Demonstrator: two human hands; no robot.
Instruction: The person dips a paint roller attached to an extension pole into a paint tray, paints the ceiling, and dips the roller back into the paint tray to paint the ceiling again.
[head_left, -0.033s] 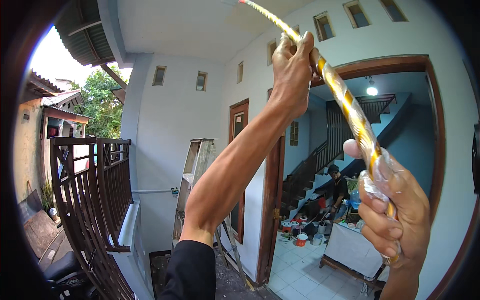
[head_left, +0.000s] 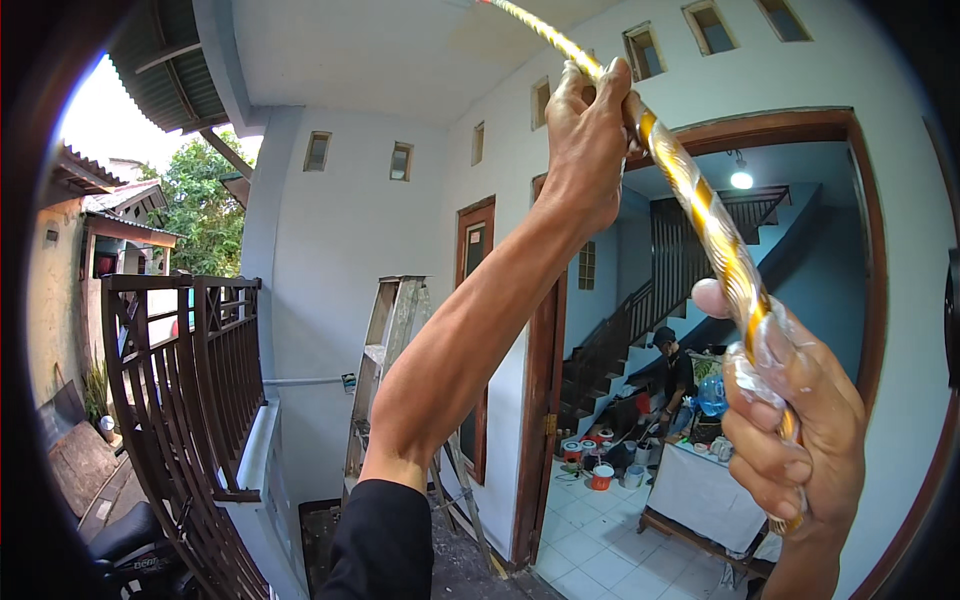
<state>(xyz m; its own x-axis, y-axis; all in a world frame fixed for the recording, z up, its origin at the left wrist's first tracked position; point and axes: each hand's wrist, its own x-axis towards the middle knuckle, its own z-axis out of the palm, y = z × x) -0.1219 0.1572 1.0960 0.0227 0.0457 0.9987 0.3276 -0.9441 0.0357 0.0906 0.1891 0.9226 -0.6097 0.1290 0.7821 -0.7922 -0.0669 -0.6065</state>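
Note:
A long pole (head_left: 688, 195) with a gold-and-white spiral pattern slants from the lower right up toward the ceiling, its thin far end showing a reddish tip. My left hand (head_left: 585, 135) is raised and closed around its upper part, with the arm stretched across the view. Lower down at the right, my right hand (head_left: 795, 430) wraps the thick near end. White paint-like smears cover the thumb and fingers of that hand and part of the pole. Whatever the far end carries is cut off at the upper edge.
A wooden stepladder (head_left: 385, 340) stands by the wall, left of a doorway. A dark metal railing (head_left: 190, 380) runs along the left. Inside, a person (head_left: 672, 375) is near the stairs, with paint buckets (head_left: 602, 476) on the tiles and a covered table (head_left: 705, 495).
My right hand has shifted slightly to the right with the pole's near end. The view has moved a little, and both hands keep their grip.

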